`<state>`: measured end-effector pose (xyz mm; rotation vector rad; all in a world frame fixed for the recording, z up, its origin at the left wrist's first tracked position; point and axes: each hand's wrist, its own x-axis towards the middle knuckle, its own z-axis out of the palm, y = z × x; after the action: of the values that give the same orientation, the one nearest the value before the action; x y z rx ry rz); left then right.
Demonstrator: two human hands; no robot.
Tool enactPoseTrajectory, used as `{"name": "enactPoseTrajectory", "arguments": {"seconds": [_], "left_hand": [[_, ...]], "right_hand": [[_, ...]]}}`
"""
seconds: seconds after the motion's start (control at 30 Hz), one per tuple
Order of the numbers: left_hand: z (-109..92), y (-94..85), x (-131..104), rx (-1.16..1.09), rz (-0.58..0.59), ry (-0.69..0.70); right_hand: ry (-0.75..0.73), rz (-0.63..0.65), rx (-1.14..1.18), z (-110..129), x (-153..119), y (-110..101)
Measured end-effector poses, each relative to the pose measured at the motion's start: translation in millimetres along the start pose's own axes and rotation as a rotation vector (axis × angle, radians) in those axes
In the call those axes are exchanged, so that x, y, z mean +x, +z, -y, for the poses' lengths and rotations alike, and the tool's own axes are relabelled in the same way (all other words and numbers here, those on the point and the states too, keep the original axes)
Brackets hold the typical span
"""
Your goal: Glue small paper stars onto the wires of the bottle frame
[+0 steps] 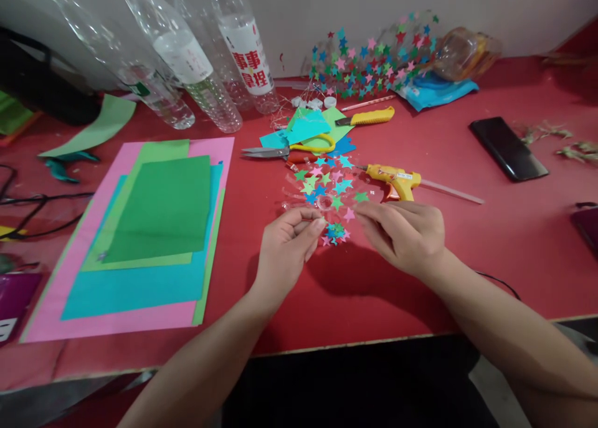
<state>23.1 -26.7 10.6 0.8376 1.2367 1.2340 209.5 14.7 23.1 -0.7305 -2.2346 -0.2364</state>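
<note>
My left hand (292, 238) is closed in a pinch in front of me, thumb against forefinger. A tiny pale bit shows at its fingertips, too small to name. My right hand (404, 232) is also closed, fingertips together, facing the left hand; what it pinches is hidden. A green paper star (361, 197) shows just beyond its fingertips, and I cannot tell whether they touch it. Between and beyond the hands lies a clear plastic piece (324, 202) with splayed strips bearing coloured paper stars. A small pile of loose stars (334, 232) lies between my hands.
A yellow glue gun (395, 177) with a glue stick, yellow-handled scissors (299, 149) and a yellow cutter (369, 116) lie beyond. Stacked coloured paper (161, 210) is left, plastic bottles (187, 60) behind it. Star-covered strands (369, 63) stand at the back; a phone (508, 147) lies right.
</note>
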Motion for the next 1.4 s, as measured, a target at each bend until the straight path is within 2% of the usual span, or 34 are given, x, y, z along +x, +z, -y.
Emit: {"name": "enactPoseTrajectory", "arguments": {"seconds": [0.27, 0.47, 0.9, 1.07, 1.4], "left_hand": [[3.3, 5.1, -1.3, 0.096, 0.014, 0.023], [1.3, 6.8, 0.0, 0.175, 0.038, 0.114], [7.5, 3.2, 3.8, 0.043, -0.006, 0.055], [7.9, 2.7, 4.8, 0.062, 0.021, 0.052], [6.2, 3.4, -2.4, 0.083, 0.122, 0.079]], "right_hand": [[-0.001, 0.017, -0.022, 0.0, -1.4, 3.1], [-0.01, 0.016, -0.029, 1.2, -2.0, 4.4], [-0.053, 0.079, -0.01, 2.2, -6.2, 9.2], [-0.012, 0.13, -0.01, 4.2, -7.3, 11.0], [0.121, 0.098, 0.001, 13.6, -5.0, 19.3]]}}
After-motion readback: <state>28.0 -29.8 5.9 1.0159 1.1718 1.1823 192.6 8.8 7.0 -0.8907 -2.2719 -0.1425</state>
